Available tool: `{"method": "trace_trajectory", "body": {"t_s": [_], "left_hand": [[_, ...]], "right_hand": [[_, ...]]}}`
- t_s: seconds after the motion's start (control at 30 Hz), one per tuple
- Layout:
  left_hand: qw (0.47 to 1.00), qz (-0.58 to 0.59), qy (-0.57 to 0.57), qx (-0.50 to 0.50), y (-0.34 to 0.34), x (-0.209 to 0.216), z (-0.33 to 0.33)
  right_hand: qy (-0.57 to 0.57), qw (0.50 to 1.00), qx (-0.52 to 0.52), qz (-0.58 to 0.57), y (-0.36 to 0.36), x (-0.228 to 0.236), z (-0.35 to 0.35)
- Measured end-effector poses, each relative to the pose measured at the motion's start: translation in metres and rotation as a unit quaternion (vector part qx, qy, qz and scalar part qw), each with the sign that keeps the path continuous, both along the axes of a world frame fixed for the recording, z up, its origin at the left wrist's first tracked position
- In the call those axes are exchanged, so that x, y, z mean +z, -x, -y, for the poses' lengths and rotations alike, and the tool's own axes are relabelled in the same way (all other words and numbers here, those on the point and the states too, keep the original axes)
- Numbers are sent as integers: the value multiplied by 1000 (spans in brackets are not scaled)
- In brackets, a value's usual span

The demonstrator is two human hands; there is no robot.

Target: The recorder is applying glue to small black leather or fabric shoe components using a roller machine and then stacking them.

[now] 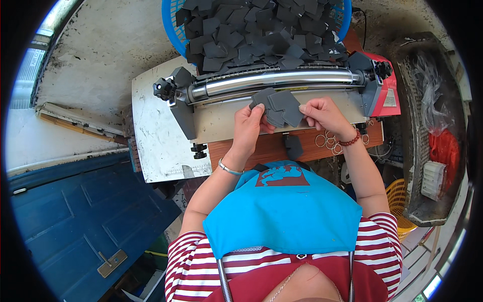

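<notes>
Several thin dark grey sheet pieces [275,103] are fanned out between my hands, in front of the rollers. My left hand [247,123] pinches the stack at its left side, thumb on top. At the right edge, my right hand [324,115] has its thumb and fingers closed on the rightmost piece. Just beyond the pieces lies a machine with shiny metal rollers [276,79], its pale bed [216,121] running beneath my hands. Another dark piece [293,147] shows at the front edge of the brown table, below my hands.
Behind the rollers, a blue basket [173,38] is heaped with dark grey pieces. Black knobs [164,89] stick out at the machine's ends. Pale rings [329,142] lie on the brown tabletop [229,149]. A metal-mesh trough [410,126] holds plastic bags at right, above a yellow basket [396,196].
</notes>
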State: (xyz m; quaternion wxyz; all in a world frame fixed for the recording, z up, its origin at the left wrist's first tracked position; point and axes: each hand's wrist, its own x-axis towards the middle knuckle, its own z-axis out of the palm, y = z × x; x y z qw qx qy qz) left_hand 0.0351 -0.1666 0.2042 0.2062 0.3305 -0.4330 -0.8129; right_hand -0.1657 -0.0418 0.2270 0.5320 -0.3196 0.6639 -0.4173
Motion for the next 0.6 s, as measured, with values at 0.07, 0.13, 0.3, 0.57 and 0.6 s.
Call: {"method": "trace_trajectory", "body": {"t_s": [0.07, 0.13, 0.3, 0.57, 0.6], "left_hand": [[1000, 14, 23, -12, 1, 2, 0], [999, 10, 27, -24, 3, 1, 0], [999, 23, 46, -15, 8, 7, -3], [995, 36, 97, -1, 0, 2, 6], [995, 36, 97, -3, 1, 4, 4]], "right_hand": [[3, 1000, 4, -3, 5, -4, -3], [6, 1000, 9, -5, 5, -6, -3], [25, 999, 9, -25, -2, -8, -2], [-109, 986, -10, -125, 23, -10, -2], [-100, 982, -34, -158, 22, -11, 1]]}}
